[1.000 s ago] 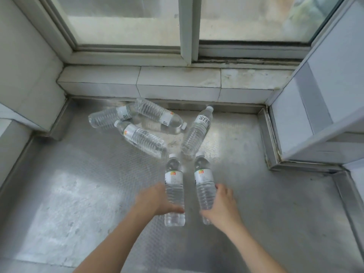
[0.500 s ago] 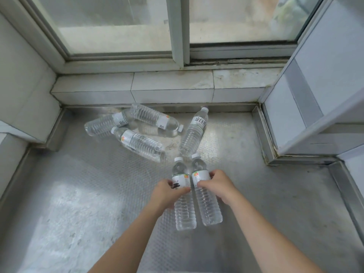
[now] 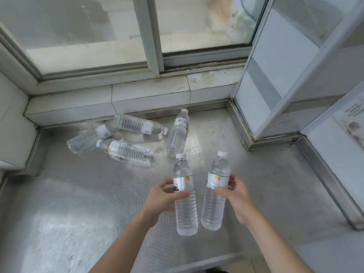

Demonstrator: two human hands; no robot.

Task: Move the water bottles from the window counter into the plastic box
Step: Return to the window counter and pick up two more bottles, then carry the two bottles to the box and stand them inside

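Left hand (image 3: 163, 196) around one bottle (image 3: 185, 203), right hand (image 3: 234, 194) around another (image 3: 215, 198) (caps tilted away).

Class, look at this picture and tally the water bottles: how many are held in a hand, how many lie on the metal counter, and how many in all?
Bottles held in hands: 2, one in the left hand (bottle) and one in the right hand (bottle)
Bottles lying on the counter: 4 ()
Total: 6
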